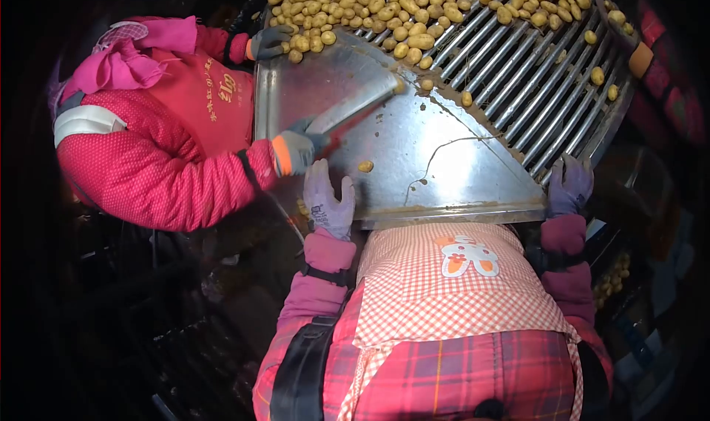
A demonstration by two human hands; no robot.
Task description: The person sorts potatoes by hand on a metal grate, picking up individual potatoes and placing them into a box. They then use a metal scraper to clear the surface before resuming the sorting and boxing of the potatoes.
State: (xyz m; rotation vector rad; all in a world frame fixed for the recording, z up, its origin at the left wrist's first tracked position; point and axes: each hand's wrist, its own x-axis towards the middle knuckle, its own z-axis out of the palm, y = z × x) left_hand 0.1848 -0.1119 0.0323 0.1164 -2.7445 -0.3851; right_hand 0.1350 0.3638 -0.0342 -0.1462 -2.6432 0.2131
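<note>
My left hand (329, 199), in a pale purple glove, is at the near left edge of a sloping metal tray (451, 173). Its fingers and thumb are apart, with nothing between them. At the tray's right corner is my right hand (569, 187), in the same kind of glove, fingers spread and holding nothing visible. A single potato (365, 166) lies on the tray just right of my left hand. More potatoes (384, 3) are heaped at the far side, some of them on a rack of metal rollers (510, 81).
At the left, a co-worker (170, 125) holds a long, flat metal piece (359, 103) over the tray, blurred. Another person's sleeve (665, 88) reaches in from the right. A thin root-like strand (433, 155) and dirt lie on the tray. Crates stand in the dark below.
</note>
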